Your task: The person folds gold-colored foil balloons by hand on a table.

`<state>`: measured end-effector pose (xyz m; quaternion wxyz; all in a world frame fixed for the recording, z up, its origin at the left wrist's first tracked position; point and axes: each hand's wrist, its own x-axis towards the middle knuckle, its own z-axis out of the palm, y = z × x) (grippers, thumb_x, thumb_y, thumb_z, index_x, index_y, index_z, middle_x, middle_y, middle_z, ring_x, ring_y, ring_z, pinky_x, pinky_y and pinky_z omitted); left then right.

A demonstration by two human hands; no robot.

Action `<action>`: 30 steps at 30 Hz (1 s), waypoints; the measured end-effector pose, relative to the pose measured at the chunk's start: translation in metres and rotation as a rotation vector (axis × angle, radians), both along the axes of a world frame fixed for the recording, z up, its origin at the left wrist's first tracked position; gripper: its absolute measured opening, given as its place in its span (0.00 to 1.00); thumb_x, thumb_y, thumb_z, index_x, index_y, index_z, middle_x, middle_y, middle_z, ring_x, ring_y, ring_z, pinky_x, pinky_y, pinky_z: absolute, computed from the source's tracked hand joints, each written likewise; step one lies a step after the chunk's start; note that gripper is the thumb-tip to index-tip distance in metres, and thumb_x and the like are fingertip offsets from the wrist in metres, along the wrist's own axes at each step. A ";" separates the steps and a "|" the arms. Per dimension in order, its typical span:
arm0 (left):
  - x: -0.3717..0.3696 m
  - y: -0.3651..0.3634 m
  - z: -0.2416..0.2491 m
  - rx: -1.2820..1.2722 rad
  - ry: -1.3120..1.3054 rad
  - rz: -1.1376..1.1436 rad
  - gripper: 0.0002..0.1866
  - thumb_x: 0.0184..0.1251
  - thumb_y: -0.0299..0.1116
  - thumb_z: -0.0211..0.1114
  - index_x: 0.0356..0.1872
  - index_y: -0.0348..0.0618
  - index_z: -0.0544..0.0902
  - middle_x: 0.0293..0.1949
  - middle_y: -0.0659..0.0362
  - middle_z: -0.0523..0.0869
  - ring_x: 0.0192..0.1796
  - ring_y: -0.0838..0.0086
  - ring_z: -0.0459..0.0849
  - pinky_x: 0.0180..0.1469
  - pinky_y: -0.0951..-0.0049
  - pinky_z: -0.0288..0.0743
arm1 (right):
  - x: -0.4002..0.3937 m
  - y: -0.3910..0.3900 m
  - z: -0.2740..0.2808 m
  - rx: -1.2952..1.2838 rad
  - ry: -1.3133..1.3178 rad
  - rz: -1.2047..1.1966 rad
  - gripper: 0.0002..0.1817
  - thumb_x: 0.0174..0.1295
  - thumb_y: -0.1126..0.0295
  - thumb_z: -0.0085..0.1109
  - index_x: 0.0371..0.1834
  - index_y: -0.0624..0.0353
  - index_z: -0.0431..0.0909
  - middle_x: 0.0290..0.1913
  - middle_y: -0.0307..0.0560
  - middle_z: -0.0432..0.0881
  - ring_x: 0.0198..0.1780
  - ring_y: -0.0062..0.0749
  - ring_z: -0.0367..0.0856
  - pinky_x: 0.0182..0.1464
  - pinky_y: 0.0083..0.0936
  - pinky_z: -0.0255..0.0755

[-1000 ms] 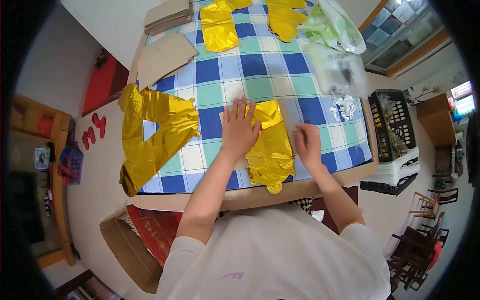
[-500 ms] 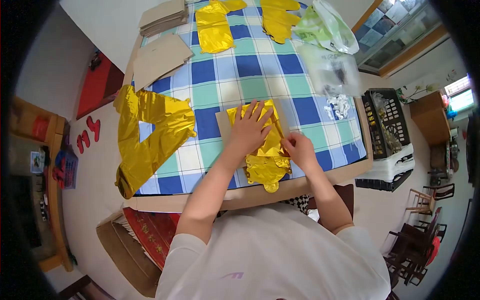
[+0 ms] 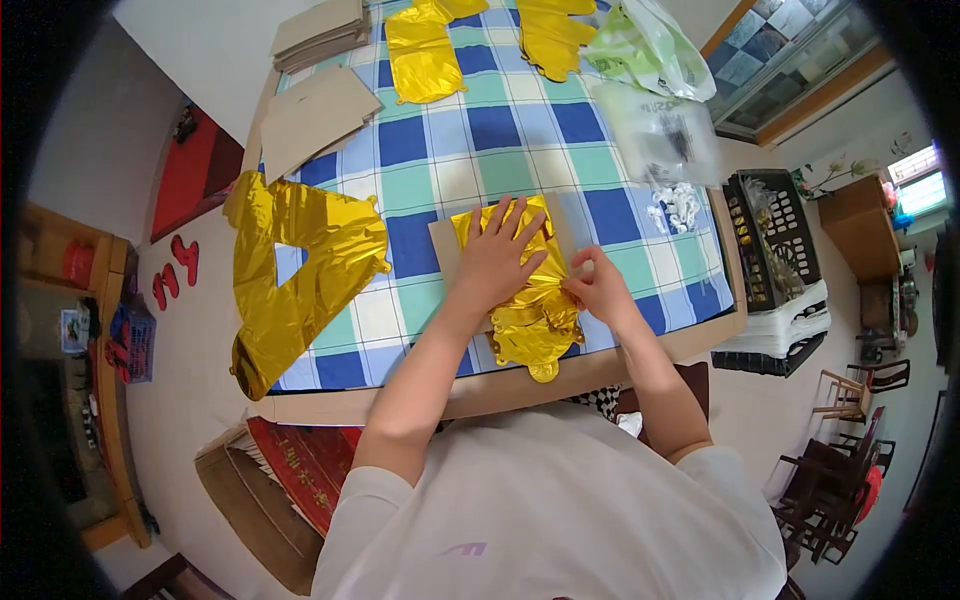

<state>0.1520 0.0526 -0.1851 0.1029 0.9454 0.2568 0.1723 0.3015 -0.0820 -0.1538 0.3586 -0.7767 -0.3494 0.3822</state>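
A gold foil balloon (image 3: 533, 342), partly folded, lies over a piece of cardboard (image 3: 442, 245) near the front edge of the table. My left hand (image 3: 494, 262) rests flat on its upper part with fingers spread. At the foil's right edge, my right hand (image 3: 603, 288) pinches the balloon between thumb and fingertip, and creases run from that spot. The balloon's lower end, with a rounded tab, hangs past the cardboard toward me. To the left lies a flat gold foil balloon (image 3: 335, 235) shaped like the letter A.
Cardboard sheets (image 3: 315, 115) and a cardboard stack (image 3: 318, 35) lie at the back left. Gold balloons (image 3: 425, 60) sit at the far side. A plastic bag (image 3: 650, 50), a clear bag (image 3: 640, 130) and white bits (image 3: 680, 207) are at right. A black crate (image 3: 770, 240) stands beyond the table.
My right hand's fingers have lifted and spread slightly while its pinch stays on the foil edge. The foil beside it is more gathered and creased. My left hand stays in place.
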 end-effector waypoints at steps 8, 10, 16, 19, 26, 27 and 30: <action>0.001 -0.001 0.002 -0.021 0.073 0.001 0.34 0.70 0.60 0.50 0.73 0.60 0.62 0.76 0.57 0.58 0.79 0.63 0.48 0.76 0.46 0.38 | -0.002 -0.021 0.016 -0.142 -0.150 0.156 0.19 0.56 0.74 0.68 0.40 0.58 0.63 0.19 0.42 0.76 0.17 0.22 0.72 0.18 0.21 0.63; 0.001 -0.002 0.003 -0.024 0.091 0.005 0.35 0.69 0.61 0.50 0.74 0.61 0.62 0.76 0.57 0.57 0.79 0.62 0.48 0.77 0.47 0.38 | -0.002 -0.035 0.014 -0.132 -0.272 0.186 0.18 0.55 0.75 0.68 0.39 0.58 0.64 0.20 0.42 0.76 0.18 0.23 0.73 0.19 0.22 0.63; 0.001 -0.002 0.008 -0.035 0.128 -0.004 0.36 0.68 0.63 0.51 0.74 0.62 0.61 0.76 0.56 0.56 0.79 0.62 0.48 0.77 0.47 0.38 | 0.015 -0.035 0.013 -0.043 -0.310 0.089 0.17 0.52 0.66 0.70 0.39 0.60 0.72 0.27 0.51 0.80 0.32 0.42 0.82 0.35 0.34 0.73; 0.000 -0.002 0.007 -0.009 0.119 -0.009 0.35 0.68 0.63 0.51 0.73 0.64 0.63 0.76 0.56 0.56 0.79 0.61 0.49 0.76 0.46 0.39 | 0.016 -0.002 -0.003 0.013 -0.446 0.016 0.16 0.52 0.63 0.68 0.37 0.61 0.75 0.29 0.53 0.82 0.34 0.47 0.82 0.37 0.37 0.74; -0.001 0.000 0.000 0.009 0.067 -0.038 0.31 0.68 0.62 0.51 0.71 0.70 0.66 0.76 0.54 0.57 0.79 0.59 0.49 0.75 0.43 0.39 | 0.037 0.026 -0.006 -0.017 -0.393 0.113 0.12 0.55 0.62 0.62 0.30 0.61 0.77 0.33 0.57 0.83 0.39 0.54 0.82 0.42 0.44 0.75; -0.001 0.000 0.000 0.009 0.070 -0.041 0.31 0.68 0.62 0.51 0.71 0.70 0.66 0.76 0.54 0.57 0.79 0.59 0.49 0.75 0.43 0.39 | 0.044 0.026 -0.011 -0.008 -0.454 0.090 0.12 0.56 0.63 0.61 0.31 0.61 0.77 0.33 0.57 0.83 0.39 0.55 0.82 0.42 0.44 0.75; -0.001 0.001 0.001 0.015 0.082 -0.046 0.31 0.68 0.62 0.51 0.71 0.71 0.65 0.76 0.54 0.56 0.79 0.60 0.48 0.75 0.43 0.38 | 0.073 0.014 -0.021 0.015 -0.646 -0.001 0.10 0.57 0.65 0.59 0.33 0.61 0.76 0.34 0.60 0.83 0.38 0.57 0.82 0.42 0.46 0.75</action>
